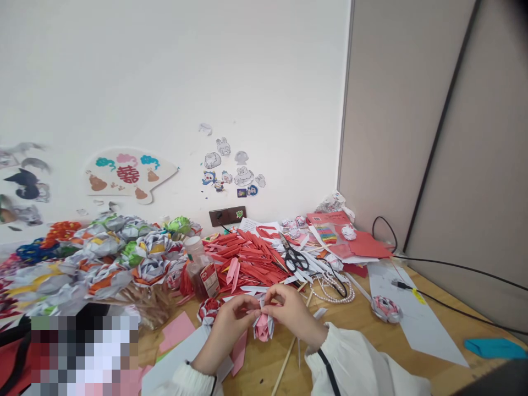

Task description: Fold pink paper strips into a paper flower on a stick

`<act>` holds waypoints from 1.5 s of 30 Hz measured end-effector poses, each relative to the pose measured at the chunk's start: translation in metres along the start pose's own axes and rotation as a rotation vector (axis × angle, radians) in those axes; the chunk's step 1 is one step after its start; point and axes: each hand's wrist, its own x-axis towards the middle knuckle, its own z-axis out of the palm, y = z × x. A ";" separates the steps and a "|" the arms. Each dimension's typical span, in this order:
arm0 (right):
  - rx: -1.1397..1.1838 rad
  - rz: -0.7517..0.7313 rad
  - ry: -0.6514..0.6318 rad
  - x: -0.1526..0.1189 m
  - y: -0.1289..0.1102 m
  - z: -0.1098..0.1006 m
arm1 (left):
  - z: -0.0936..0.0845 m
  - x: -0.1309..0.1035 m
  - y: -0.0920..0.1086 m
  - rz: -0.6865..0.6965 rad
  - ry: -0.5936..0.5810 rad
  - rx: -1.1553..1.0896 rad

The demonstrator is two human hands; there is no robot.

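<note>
Between my two hands is a folded paper flower (263, 329) with pink folds in the middle and white ones around them. My left hand (231, 322) pinches its upper white part from the left. From the right, the fingers and thumb of my right hand (291, 311) close on the same spot. A red and white paper flower (209, 311) sits just left of my left hand. Below my right wrist, a thin wooden stick (284, 366) lies on the table. Behind my hands spreads a heap of folded red paper strips (251, 256), with black-handled scissors (295, 258) at its right.
Many finished paper flowers (103, 242) crowd the left side. A bottle (196, 264) stands behind my left hand. To the right are a pearl string (342, 291), another paper flower (386, 309), white paper (429, 330), a black cable (454, 308) and a blue paper piece (495, 347).
</note>
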 end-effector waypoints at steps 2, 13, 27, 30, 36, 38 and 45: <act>-0.001 -0.002 -0.005 -0.001 -0.001 0.000 | 0.000 0.000 0.001 -0.005 -0.002 0.002; -0.071 -0.047 -0.046 -0.003 -0.016 -0.003 | -0.008 -0.002 0.004 0.106 -0.049 0.084; -0.092 0.118 -0.109 -0.004 -0.001 0.004 | -0.003 -0.001 -0.006 0.001 -0.159 0.131; -0.148 0.054 -0.118 -0.003 0.000 0.002 | -0.004 -0.001 -0.002 0.007 -0.150 0.168; -0.028 0.076 -0.268 0.000 0.008 -0.002 | -0.006 0.001 -0.004 -0.027 -0.160 0.186; -0.060 0.065 -0.266 0.000 0.009 -0.001 | -0.007 0.002 -0.007 -0.042 -0.203 0.183; -0.299 0.015 -0.197 -0.002 -0.001 0.002 | -0.003 0.001 -0.014 0.013 -0.198 0.198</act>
